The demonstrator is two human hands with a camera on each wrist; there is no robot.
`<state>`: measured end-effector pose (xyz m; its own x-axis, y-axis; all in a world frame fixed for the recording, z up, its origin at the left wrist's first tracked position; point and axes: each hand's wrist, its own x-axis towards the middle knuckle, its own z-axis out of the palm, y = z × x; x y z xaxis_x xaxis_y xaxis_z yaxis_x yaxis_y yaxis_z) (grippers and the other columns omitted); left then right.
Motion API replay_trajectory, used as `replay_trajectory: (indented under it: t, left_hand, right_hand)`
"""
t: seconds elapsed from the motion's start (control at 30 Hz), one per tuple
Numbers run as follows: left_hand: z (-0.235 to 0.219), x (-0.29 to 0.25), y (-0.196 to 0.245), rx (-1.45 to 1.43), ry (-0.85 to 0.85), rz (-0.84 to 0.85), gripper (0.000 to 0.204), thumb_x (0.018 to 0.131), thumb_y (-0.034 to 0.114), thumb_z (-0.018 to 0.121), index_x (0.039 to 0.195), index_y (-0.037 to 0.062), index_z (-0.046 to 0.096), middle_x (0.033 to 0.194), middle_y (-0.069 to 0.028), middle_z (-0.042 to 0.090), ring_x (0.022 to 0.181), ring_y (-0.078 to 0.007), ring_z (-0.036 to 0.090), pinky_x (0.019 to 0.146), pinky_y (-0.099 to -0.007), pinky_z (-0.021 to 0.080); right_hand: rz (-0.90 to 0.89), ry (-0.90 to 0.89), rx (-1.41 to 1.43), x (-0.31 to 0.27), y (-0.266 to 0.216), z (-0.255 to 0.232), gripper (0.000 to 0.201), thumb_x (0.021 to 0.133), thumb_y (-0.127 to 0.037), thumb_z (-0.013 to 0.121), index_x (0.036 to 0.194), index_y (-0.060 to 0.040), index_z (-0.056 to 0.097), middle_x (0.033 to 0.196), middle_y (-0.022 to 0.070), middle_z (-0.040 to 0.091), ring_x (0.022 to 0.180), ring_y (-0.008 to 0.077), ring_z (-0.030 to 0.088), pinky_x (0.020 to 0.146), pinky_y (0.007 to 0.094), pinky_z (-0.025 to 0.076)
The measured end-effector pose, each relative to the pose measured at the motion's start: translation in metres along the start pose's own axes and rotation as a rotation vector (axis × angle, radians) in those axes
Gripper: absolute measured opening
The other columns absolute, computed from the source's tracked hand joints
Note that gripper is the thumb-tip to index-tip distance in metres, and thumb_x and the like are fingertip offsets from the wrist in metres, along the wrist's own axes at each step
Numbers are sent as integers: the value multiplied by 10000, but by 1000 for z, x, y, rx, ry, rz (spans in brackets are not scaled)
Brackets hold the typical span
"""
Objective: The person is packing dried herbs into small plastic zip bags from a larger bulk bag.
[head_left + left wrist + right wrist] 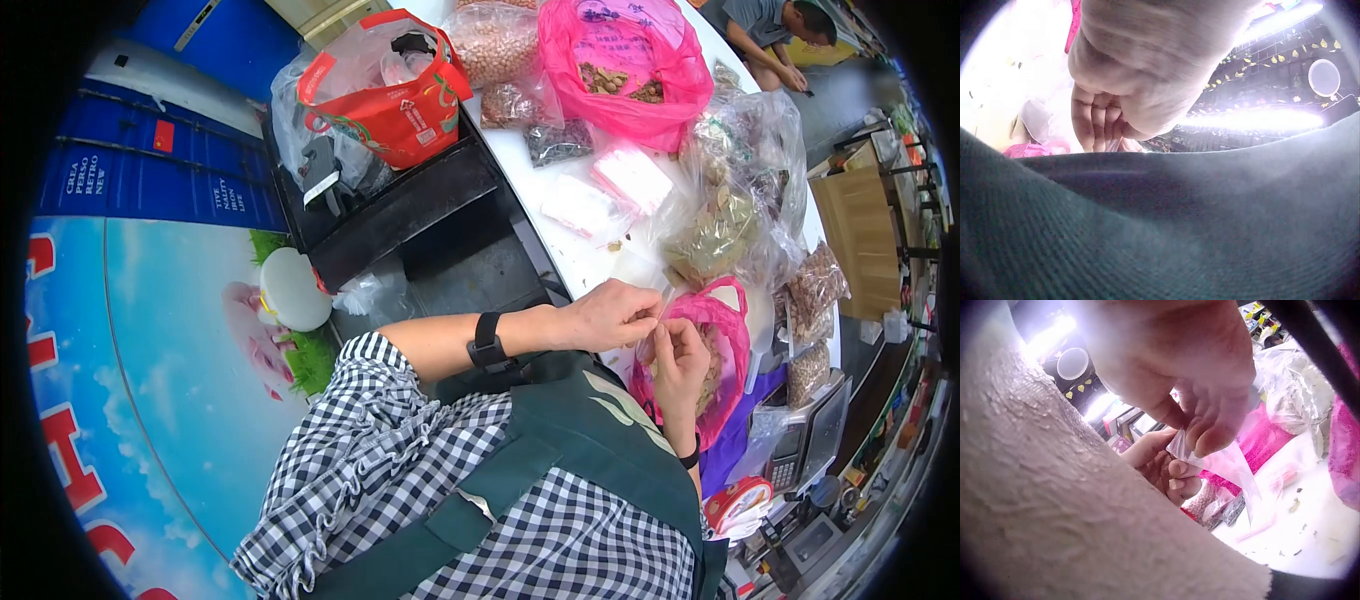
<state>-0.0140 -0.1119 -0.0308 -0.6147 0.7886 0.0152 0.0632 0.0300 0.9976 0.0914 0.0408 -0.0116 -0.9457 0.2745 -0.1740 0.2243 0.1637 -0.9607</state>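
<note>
A small clear plastic bag (1232,469) is stretched between both hands close in front of the body. My left hand (610,315) reaches in from the left, fingers curled, pinching the bag's edge. From the lower right comes my right hand (682,365), its thumb and fingertips pinching the same edge. The fingertips of the two hands nearly meet in the right wrist view. Beneath them sits an open pink bag (735,345) with pale dried pieces inside. In the left wrist view, green apron cloth (1179,219) covers the lower half.
On the white table (530,170) lie stacks of clear bags (635,178), a large pink bag (620,105) of dried pieces and several filled plastic bags (725,230). A red bag (410,110) stands at the left. A scale (805,440) is at right; another person (775,40) sits beyond.
</note>
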Motion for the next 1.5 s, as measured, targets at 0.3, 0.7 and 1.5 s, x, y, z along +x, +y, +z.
replay_trajectory:
  t: [0.3, 0.7, 1.5]
  left_hand:
    - [-6, -26, 5, 156, 14, -60, 133, 910, 171, 601, 917, 39, 612, 665, -69, 603, 589, -164, 563, 556, -338, 441]
    - [-222, -104, 25, 406, 802, -164, 108, 925, 52, 617, 1019, 10, 647, 856, -28, 673, 793, -89, 640, 678, -251, 529]
    - [-463, -37, -9, 1317, -28, 34, 194, 750, 68, 683, 943, 60, 664, 995, -106, 640, 951, -300, 616, 862, -410, 476]
  right_hand:
    - [37, -153, 158, 2, 10, 4, 116, 982, -85, 587, 900, -5, 601, 723, -14, 594, 593, 41, 534, 534, 193, 418]
    - [175, -128, 108, 37, 10, 25, 98, 973, -71, 593, 911, 5, 600, 716, 5, 594, 591, 71, 536, 556, 219, 446]
    - [380, -192, 30, 145, -67, 164, 139, 989, -94, 575, 903, 12, 597, 708, 25, 603, 621, 84, 558, 600, 223, 457]
